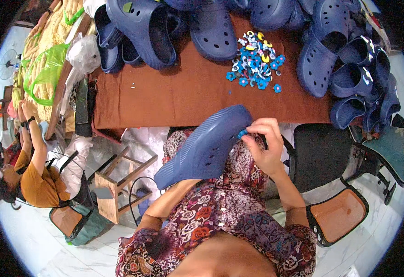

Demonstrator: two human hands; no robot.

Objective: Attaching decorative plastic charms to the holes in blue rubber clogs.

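Observation:
A navy blue clog hangs in the air before my chest, its ridged sole edge to the left and its holed upper to the right. My left forearm runs up behind the clog's heel end; the hand holds the clog from inside or behind, its fingers hidden. Thumb and forefinger of my right hand pinch a small blue shoe charm against the holes in the clog's upper. A heap of blue flower, yellow and white charms lies on the table beyond.
Navy clogs crowd the far side and right of the brown cloth-covered table. A black chair stands at right, a wooden stool at left. Farther left, a person in an ochre shirt sits by a green plastic bag.

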